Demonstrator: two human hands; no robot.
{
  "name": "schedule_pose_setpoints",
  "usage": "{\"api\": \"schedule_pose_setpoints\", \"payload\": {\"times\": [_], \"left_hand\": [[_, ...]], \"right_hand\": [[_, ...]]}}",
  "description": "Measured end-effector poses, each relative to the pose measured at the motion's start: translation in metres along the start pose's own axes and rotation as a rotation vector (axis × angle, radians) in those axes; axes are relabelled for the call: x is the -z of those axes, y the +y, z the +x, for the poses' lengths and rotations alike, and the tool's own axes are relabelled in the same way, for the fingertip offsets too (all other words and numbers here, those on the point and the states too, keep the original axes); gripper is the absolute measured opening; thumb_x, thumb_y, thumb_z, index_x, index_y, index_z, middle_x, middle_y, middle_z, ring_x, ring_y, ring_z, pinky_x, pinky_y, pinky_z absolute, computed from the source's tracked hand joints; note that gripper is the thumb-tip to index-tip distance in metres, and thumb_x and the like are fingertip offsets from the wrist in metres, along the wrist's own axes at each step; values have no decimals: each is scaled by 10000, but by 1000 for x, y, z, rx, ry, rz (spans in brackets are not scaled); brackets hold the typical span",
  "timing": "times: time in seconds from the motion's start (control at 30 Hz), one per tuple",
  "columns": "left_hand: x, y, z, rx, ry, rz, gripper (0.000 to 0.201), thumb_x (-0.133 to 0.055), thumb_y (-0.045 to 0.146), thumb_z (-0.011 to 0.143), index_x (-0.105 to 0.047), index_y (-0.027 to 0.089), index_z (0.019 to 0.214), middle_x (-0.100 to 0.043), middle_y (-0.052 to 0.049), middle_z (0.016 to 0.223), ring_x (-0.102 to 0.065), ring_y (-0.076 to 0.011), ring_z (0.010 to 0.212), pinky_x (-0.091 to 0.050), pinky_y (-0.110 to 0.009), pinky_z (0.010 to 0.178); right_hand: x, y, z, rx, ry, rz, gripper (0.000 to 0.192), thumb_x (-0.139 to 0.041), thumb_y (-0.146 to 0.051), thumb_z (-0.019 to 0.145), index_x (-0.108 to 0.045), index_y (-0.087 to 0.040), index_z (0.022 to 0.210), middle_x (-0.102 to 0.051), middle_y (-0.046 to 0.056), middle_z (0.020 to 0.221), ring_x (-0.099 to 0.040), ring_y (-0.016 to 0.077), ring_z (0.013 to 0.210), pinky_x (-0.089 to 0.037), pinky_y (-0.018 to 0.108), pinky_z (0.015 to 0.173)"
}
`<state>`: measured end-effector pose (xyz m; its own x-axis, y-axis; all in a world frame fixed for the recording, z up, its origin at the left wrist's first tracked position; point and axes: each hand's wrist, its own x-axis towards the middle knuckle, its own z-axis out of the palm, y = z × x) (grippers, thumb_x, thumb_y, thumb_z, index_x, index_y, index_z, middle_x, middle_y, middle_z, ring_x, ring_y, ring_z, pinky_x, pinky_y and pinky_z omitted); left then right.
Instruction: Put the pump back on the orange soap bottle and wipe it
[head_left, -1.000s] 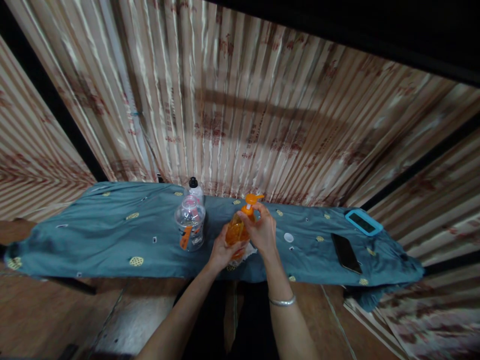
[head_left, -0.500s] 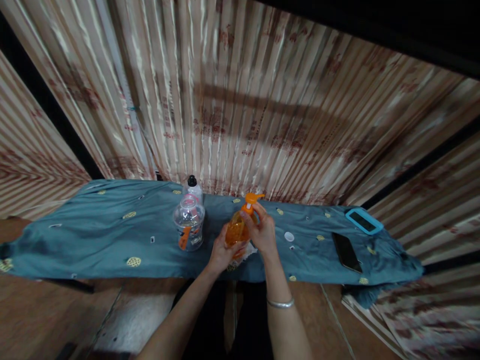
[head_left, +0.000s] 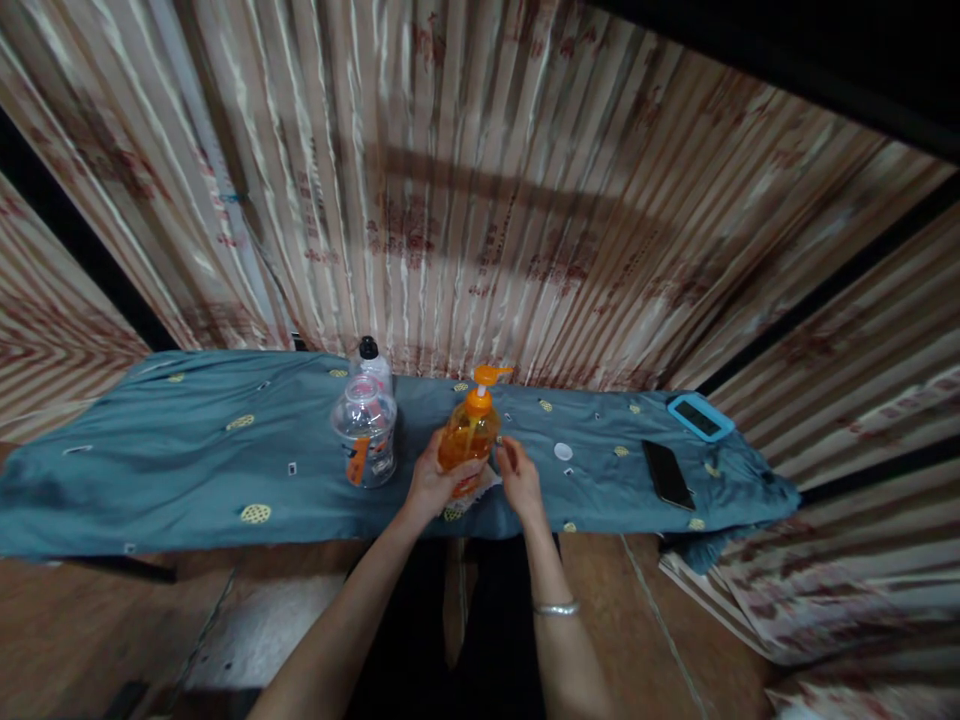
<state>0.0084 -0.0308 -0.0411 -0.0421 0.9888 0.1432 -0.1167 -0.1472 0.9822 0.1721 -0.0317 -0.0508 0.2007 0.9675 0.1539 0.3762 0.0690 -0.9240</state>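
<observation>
An orange pump bottle point(head_left: 466, 432) stands upright on a table covered with a teal cloth point(head_left: 187, 460). My left hand point(head_left: 431, 485) grips the bottle's lower body from the left. My right hand point(head_left: 517, 480) hovers just right of the bottle with fingers apart, holding nothing. A white crumpled cloth or paper point(head_left: 480, 490) lies under the bottle's base. A silver bangle point(head_left: 555, 607) sits on my right wrist.
A clear plastic jar point(head_left: 365, 445) and a white bottle with a black cap point(head_left: 371, 362) stand left of the pump bottle. A small white cap point(head_left: 562, 451), a black phone point(head_left: 666, 474) and a blue-cased phone point(head_left: 700, 417) lie to the right. A striped curtain hangs behind.
My right hand has let go of the pump collar and dropped down to the right of the bottle. The left hand keeps its hold. The camera view shifted slightly.
</observation>
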Motion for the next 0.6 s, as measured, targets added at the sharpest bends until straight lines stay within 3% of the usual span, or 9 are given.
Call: {"api": "schedule_pose_setpoints", "payload": {"times": [0.1,0.23,0.33,0.47,0.6], "left_hand": [[0,-4,4,16,33,-90,591,-900,358,594,-653,207,1109,-776,-23,1031,-738,-215,932,-581,-327,874],[3,-2,10,62,120,-167,575,-917,324,533,-669,202,1037,-770,-19,967,-728,-203,887,-575,-312,841],[5,4,14,85,157,-212,542,-921,291,505,-666,202,975,-766,-8,905,-724,-190,829,-578,-312,817],[11,11,15,65,167,-221,505,-924,282,522,-672,196,952,-766,-10,878,-723,-194,792,-589,-326,787],[15,12,13,35,160,-228,460,-920,273,551,-676,210,937,-768,2,867,-725,-201,796,-604,-348,799]], "right_hand": [[-11,20,-17,-15,-94,-126,607,-564,-264,784,-576,-15,1338,-566,268,1428,-527,374,1371,-369,515,1178],[-25,13,-27,35,-208,-195,614,-652,-38,753,-593,-115,1360,-618,153,1405,-578,262,1317,-406,367,1143],[-29,5,-24,24,-245,-254,541,-679,7,788,-633,-89,1319,-674,161,1311,-625,278,1248,-438,335,1063],[-22,7,-18,-73,-214,-335,214,-637,-19,841,-746,-61,1020,-745,193,977,-710,371,974,-442,360,798],[4,15,-12,-108,-35,-247,123,-609,-113,819,-724,-156,809,-698,99,743,-652,291,748,-353,339,704]]}}
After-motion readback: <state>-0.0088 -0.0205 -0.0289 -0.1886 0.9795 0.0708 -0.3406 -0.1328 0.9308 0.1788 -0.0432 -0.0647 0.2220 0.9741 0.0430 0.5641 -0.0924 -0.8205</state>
